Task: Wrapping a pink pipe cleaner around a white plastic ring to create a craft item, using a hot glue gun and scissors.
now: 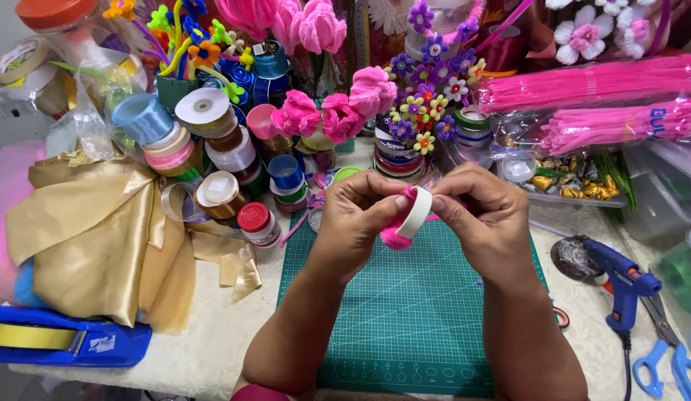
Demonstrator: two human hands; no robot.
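Both my hands are raised together over the green cutting mat (pixel 405 312). My left hand (pixel 357 215) and my right hand (pixel 483 215) pinch a small white ring-shaped roll (pixel 418 212) between their fingertips. A fuzzy pink pipe cleaner (pixel 394 236) is wound around the roll's lower side and pokes out on the right behind my right thumb. The fingers of both hands are curled closed around the roll and the pink strand.
Gold satin fabric (pixel 100 238) lies at left, with a blue tape dispenser (pixel 63 338) below it. Ribbon spools (pixel 212 141) and pipe-cleaner flowers (pixel 420 96) crowd the back. Pink pipe-cleaner packs (pixel 591 96) lie at right; a blue glue gun (pixel 620 286) and blue scissors (pixel 661 364) lie at the right.
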